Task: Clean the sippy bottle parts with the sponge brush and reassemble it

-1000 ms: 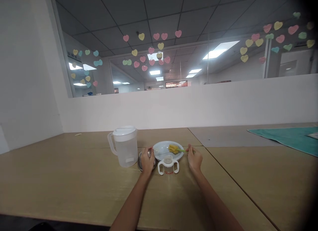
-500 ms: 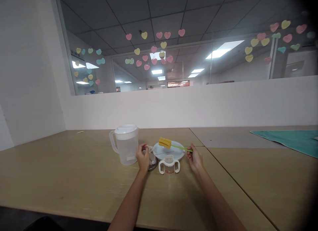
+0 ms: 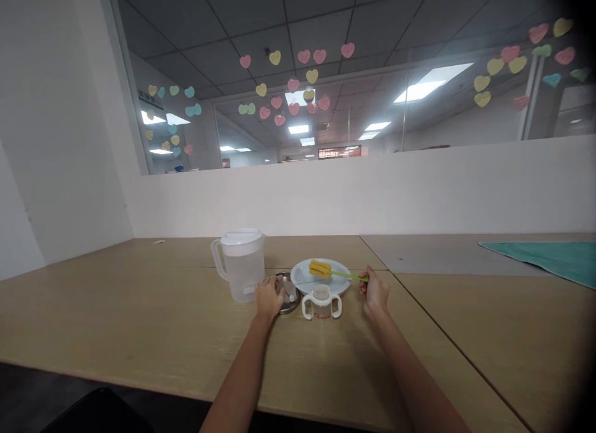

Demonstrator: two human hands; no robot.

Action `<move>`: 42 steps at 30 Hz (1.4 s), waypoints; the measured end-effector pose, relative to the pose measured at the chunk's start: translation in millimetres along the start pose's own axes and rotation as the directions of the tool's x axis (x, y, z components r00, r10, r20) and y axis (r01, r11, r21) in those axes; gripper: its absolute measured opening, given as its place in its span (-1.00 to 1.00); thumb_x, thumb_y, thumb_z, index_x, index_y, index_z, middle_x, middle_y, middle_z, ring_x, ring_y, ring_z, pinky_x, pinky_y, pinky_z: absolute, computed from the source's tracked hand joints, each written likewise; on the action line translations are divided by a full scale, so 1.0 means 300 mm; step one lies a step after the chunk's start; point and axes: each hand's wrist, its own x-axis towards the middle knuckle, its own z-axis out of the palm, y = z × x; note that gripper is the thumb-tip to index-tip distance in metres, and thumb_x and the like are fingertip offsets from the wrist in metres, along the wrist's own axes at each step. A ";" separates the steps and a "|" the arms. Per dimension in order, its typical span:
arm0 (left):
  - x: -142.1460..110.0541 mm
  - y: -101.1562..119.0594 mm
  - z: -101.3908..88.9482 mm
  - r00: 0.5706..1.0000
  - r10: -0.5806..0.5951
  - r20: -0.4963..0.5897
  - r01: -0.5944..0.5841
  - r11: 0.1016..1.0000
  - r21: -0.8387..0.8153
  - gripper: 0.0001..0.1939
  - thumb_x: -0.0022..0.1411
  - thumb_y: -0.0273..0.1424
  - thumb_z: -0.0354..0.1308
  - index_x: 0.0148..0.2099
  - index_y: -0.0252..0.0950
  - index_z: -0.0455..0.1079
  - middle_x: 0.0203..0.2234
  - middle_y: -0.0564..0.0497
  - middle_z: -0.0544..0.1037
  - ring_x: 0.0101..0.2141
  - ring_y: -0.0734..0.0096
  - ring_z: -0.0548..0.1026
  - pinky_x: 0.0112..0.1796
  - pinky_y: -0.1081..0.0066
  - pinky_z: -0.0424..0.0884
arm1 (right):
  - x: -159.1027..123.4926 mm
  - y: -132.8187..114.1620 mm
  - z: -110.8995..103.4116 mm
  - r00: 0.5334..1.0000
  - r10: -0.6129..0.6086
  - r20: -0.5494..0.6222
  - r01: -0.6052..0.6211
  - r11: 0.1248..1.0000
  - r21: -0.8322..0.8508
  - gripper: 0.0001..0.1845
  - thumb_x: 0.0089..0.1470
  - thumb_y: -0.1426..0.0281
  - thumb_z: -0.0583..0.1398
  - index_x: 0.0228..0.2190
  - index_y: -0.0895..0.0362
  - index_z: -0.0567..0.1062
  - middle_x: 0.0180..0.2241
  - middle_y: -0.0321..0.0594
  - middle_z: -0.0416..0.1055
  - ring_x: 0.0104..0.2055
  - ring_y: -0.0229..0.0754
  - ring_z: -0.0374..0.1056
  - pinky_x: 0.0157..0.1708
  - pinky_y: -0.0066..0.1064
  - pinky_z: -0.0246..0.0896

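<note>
My right hand [image 3: 376, 291] is closed around the green handle of a yellow sponge brush [image 3: 320, 269]. The brush head is over a white plate [image 3: 302, 289]. My left hand [image 3: 269, 298] is at the left side of a round metal dish [image 3: 294, 309], its fingers loosely bent and partly apart over the rim. Small white parts [image 3: 291, 297] lie in the dish, too small to name. In front of the plate stands a clear baby bottle [image 3: 321, 309] with a white two-handled holder, its top uncovered. Left of the dish is a translucent lidded pitcher [image 3: 243, 274].
A teal cloth [image 3: 549, 259] lies at the right on the tabletop. Seams divide the wooden table [image 3: 162, 321]. Behind it rises a white wall [image 3: 326, 203] with a window above, dotted with heart-shaped notes. A dark chair [image 3: 100, 414] shows at the lower left.
My left hand has come down to the metal dish; the white piece at its fingertips no longer shows there. My right hand still holds the brush over the plate. The view has shifted slightly.
</note>
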 end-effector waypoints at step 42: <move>0.226 0.318 0.157 0.690 0.398 0.605 -0.174 0.902 -0.396 -0.75 -0.23 -0.62 0.16 -0.43 -0.24 0.48 -0.49 0.05 0.53 -0.50 0.39 0.42 -0.43 0.45 0.32 | 0.034 -0.032 -0.027 0.974 -0.063 -0.217 0.097 0.985 0.145 -0.74 -0.22 0.21 0.18 -0.66 0.12 0.27 -0.71 -0.43 0.23 -0.75 -0.44 0.00 -0.79 -0.52 -0.19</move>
